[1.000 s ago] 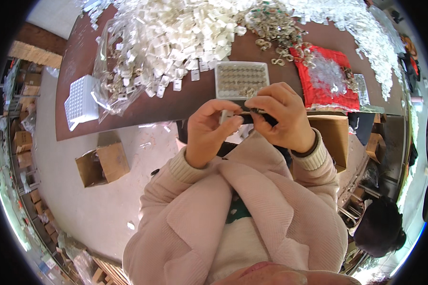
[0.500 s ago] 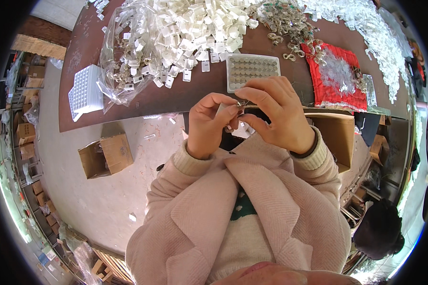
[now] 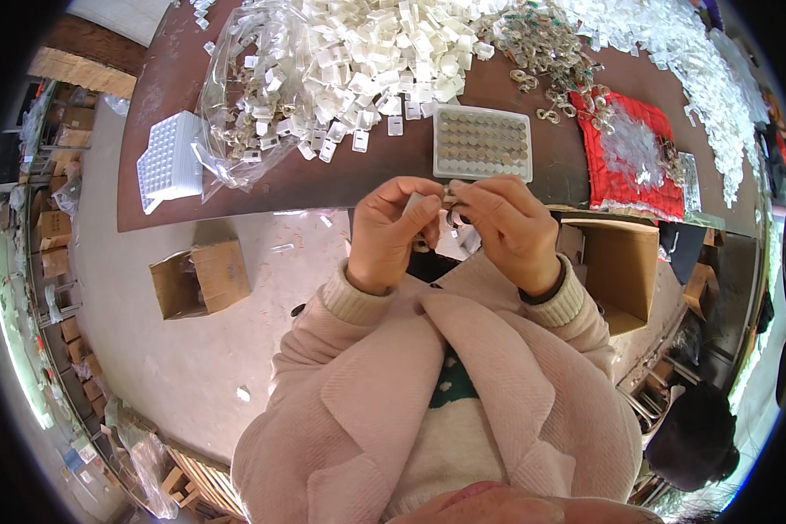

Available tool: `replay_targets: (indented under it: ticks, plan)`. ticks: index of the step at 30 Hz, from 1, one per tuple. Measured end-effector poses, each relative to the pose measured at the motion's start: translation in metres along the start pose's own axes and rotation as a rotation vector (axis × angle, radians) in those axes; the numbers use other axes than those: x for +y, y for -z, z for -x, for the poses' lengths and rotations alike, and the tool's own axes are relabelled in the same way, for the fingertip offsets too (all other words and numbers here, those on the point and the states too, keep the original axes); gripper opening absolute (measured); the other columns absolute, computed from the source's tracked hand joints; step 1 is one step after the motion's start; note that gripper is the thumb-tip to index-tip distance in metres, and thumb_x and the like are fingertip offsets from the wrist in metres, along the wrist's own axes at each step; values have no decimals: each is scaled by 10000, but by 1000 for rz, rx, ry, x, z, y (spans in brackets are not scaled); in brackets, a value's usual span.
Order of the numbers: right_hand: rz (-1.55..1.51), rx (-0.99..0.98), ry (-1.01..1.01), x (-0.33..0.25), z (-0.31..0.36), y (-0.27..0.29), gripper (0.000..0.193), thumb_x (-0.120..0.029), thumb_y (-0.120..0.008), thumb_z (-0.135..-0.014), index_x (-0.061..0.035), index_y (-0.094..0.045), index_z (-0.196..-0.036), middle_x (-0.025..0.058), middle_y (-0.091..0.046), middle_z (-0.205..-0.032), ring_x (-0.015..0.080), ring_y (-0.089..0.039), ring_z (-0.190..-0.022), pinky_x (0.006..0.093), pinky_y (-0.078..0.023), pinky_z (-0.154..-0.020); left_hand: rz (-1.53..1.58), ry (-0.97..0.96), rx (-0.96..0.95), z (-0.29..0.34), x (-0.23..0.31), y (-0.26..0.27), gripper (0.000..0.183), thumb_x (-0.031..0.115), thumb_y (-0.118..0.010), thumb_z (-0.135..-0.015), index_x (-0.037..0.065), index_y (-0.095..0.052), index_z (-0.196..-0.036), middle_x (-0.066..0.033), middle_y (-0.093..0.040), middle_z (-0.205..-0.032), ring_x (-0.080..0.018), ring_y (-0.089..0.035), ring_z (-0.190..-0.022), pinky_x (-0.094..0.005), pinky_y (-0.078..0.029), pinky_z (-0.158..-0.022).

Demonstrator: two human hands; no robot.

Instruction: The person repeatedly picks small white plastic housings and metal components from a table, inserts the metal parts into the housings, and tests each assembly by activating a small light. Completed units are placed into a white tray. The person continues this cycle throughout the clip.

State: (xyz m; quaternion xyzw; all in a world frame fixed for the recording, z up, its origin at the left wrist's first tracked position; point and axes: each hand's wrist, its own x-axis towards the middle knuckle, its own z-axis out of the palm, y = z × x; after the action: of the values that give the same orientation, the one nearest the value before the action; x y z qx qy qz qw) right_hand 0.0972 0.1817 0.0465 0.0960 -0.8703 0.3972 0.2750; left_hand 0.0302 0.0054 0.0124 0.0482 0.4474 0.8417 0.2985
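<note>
My left hand (image 3: 384, 234) is closed in front of my chest, pinching a small whitish plastic piece (image 3: 413, 203) between thumb and fingers. My right hand (image 3: 517, 229) meets it, its thumb and fingertips closed on a small metal clasp (image 3: 450, 199) at the edge of that piece. Fingers partly hide both parts, so how they join cannot be made out. Just beyond the hands, on the brown table (image 3: 323, 188), lies a clear tray (image 3: 439, 168) with rows of round, coin-like discs.
A heap of white plastic pieces (image 3: 384, 61) lies beside a clear bag (image 3: 223, 96). Metal key-ring parts (image 3: 537, 52) and a red cloth (image 3: 601, 175) are to the right. Stacked dimpled white trays (image 3: 170, 162) stand at left. Cardboard boxes (image 3: 223, 275) sit below the table.
My right hand's raised, spread fingers have come down and closed near the left fingertips. The whole view has shifted slightly. My left hand keeps its pinch.
</note>
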Motion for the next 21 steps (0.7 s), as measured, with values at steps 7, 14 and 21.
replay_targets:
  ticks: [7, 14, 21]
  plan:
    - [-75, 67, -178, 4, 4, 2, 208, 42, -719, -832, -27, -716, -1028, 117, -700, -929, 262, -706, -789, 324, -560, -687, -1550, -729, 432, -44, 24, 44, 177, 206, -791, -847, 50, -718, -891, -64, -689, -823, -237, -639, -640, -348, -511, -590]
    - [-152, 22, -246, 1, 2, 5, 220, 66, -704, -837, -22, -711, -1039, 110, -686, -942, 229, -696, -782, 297, -550, -671, -1795, -508, 536, -56, 26, 48, 226, 239, -825, -784, 83, -728, -915, -81, -676, -828, -265, -672, -725, -361, -517, -624]
    - [-271, 23, -77, 0, -11, 4, 248, 89, -701, -833, -35, -701, -1049, 114, -675, -959, 206, -674, -771, 277, -539, -664, -1359, -605, -48, -13, 41, 15, 259, 128, -852, -724, 68, -728, -943, -57, -617, -760, -207, -608, -589, -300, -492, -543]
